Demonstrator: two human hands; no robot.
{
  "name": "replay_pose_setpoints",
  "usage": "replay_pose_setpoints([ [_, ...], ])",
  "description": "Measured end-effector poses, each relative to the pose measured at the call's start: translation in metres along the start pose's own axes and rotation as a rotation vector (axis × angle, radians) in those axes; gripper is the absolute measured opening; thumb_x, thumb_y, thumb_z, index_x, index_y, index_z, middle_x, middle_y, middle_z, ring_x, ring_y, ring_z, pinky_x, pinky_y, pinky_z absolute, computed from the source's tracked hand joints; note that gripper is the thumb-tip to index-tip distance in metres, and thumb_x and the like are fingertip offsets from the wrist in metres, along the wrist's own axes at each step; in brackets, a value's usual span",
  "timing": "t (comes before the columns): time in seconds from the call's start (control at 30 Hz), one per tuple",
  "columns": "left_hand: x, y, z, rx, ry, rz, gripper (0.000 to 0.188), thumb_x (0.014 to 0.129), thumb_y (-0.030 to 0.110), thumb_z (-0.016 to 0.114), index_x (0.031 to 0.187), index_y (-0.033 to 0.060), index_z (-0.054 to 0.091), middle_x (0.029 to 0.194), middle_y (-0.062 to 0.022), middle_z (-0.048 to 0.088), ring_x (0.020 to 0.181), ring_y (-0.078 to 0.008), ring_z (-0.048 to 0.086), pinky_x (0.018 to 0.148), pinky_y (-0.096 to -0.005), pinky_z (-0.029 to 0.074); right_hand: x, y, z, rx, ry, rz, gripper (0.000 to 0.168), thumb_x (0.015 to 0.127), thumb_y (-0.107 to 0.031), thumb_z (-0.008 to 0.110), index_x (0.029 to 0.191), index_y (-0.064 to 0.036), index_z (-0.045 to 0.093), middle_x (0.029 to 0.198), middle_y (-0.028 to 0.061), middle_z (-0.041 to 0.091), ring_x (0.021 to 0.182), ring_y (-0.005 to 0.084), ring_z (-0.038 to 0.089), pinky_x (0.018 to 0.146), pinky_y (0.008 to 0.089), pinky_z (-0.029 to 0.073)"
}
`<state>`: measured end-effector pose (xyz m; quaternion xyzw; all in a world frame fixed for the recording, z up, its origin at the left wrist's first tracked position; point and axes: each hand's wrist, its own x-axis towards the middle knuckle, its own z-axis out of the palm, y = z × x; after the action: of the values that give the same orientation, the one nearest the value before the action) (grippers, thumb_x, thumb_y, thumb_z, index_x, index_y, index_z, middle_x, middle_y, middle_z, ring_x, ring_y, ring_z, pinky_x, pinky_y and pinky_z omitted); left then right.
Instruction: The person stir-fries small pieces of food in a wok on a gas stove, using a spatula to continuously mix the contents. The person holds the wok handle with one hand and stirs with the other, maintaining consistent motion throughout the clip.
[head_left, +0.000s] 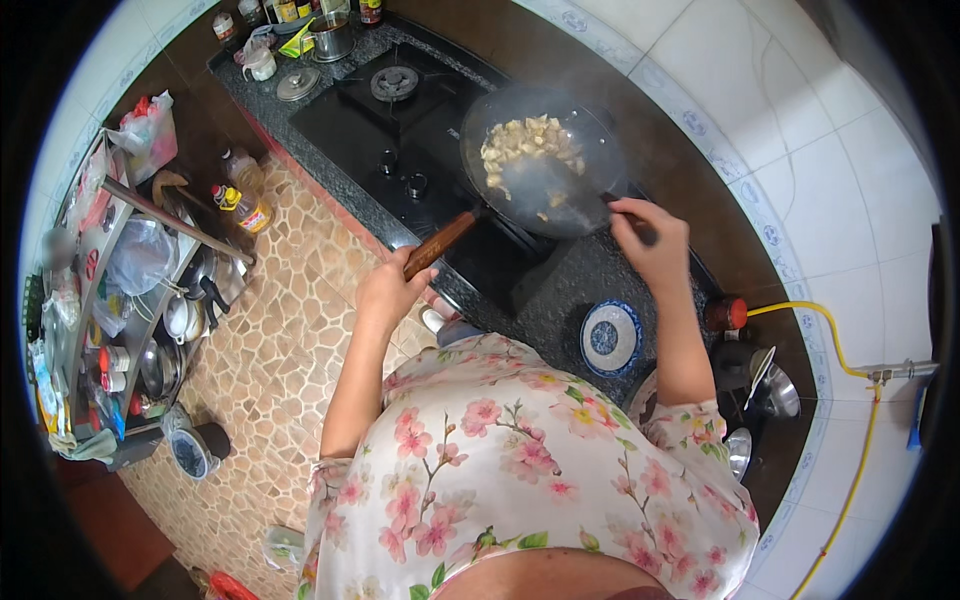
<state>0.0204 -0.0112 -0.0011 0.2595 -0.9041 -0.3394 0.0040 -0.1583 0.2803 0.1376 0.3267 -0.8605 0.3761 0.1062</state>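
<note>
My left hand is wrapped around the brown wooden handle of a dark wok. The wok sits over the right side of a black gas stove. Pale, chunky pieces of food lie mostly along its far side, with a few bits nearer me. Steam rises and blurs the inside. Over the wok's right rim, my right hand grips the dark handle of a cooking utensil, probably a spatula. Its working end is too hazy to make out.
A blue-and-white bowl stands on the dark stone counter, below my right forearm. Beyond the free burner are a metal pot and a lid. Oil bottles stand on the floor beside a loaded shelf rack.
</note>
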Motion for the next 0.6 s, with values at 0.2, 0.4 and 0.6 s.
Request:
replay_pose_setpoints([
  [0.2,-0.004,-0.002,0.001,-0.011,-0.017,-0.029,0.054,0.085,0.047,0.070,0.127,0.0145,0.060,0.092,-0.0171,0.072,0.090,-0.0353,0.070,0.078,-0.0434,0.054,0.030,0.040,-0.055,0.099,0.253,0.519,0.018,0.089,-0.015,0.069,0.097,0.000,0.074,0.080,0.0070,0.071,0.071,0.0132,0.069,0.062,0.0238,0.056],
  [0.4,0.000,0.011,-0.008,-0.018,-0.069,-0.024,0.054,0.085,0.046,0.071,0.126,0.0119,0.060,0.095,-0.0186,0.072,0.091,-0.0363,0.069,0.079,-0.0425,0.054,-0.004,0.191,0.023,1.011,0.531,0.775,0.025,0.088,-0.013,0.067,0.107,0.004,0.063,0.092,0.0171,0.068,0.073,0.0295,0.072,0.063,0.0354,0.063],
  [0.6,-0.005,0.008,-0.008,-0.007,-0.045,-0.061,0.055,0.085,0.048,0.071,0.126,0.0131,0.060,0.095,-0.0181,0.072,0.091,-0.0366,0.069,0.079,-0.0430,0.054,0.008,0.105,0.013,0.807,0.061,0.438,0.015,0.089,0.001,0.064,0.103,0.007,0.068,0.107,0.0180,0.069,0.093,0.0265,0.071,0.083,0.0330,0.060],
])
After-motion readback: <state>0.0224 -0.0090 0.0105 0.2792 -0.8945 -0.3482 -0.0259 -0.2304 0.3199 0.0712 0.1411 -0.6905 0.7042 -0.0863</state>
